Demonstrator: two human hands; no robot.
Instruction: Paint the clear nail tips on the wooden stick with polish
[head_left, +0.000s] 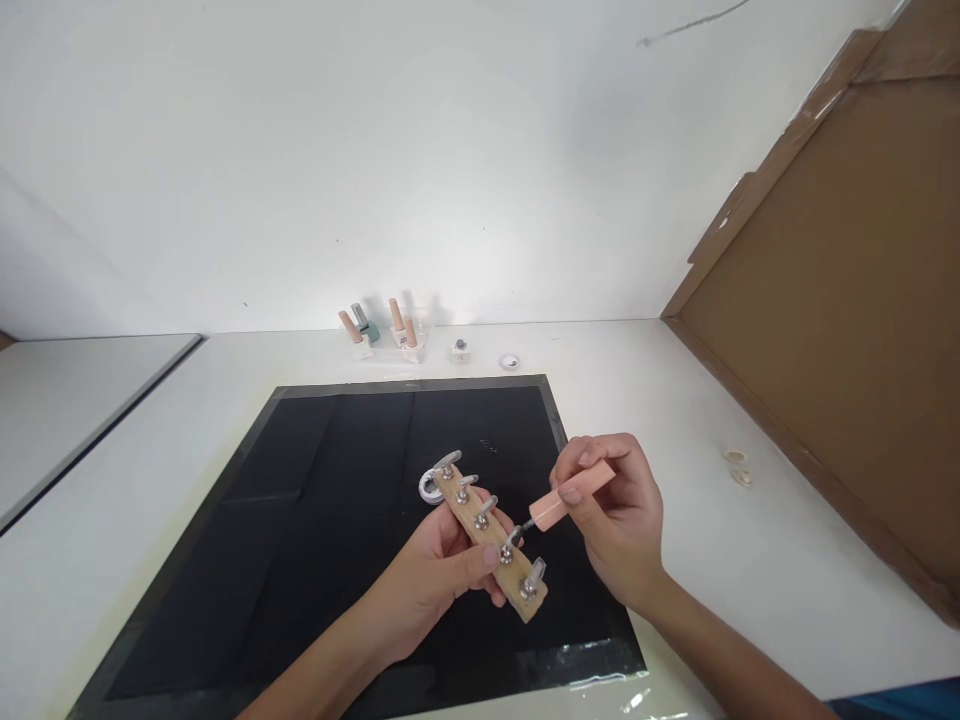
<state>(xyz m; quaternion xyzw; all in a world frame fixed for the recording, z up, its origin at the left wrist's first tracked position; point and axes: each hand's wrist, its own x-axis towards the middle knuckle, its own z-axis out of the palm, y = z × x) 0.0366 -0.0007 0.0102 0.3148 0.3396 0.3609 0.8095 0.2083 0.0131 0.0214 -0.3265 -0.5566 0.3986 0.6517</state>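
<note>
My left hand (450, 570) grips a narrow wooden nail-tip stand (487, 543), tilted over the black mat. Several metal mounts run along the stand, each bearing a pale nail tip, such as the clear nail tip (535, 575) at the near end. Between the fingers of my right hand (619, 520) is the peach handle of a nail polish brush (574, 494). Its dark tip reaches the second nail tip (514, 537) from the near end and seems to touch it. Just beyond the stand's far end, a small round white container (430, 487) sits on the mat.
Several polish bottles (362, 345) stand in a clear tray at the wall. A small open bottle (460, 351) and a white round lid (509, 361) lie right of them. Two small rings (739, 468) rest on the right. A cardboard panel (840, 330) leans along that side.
</note>
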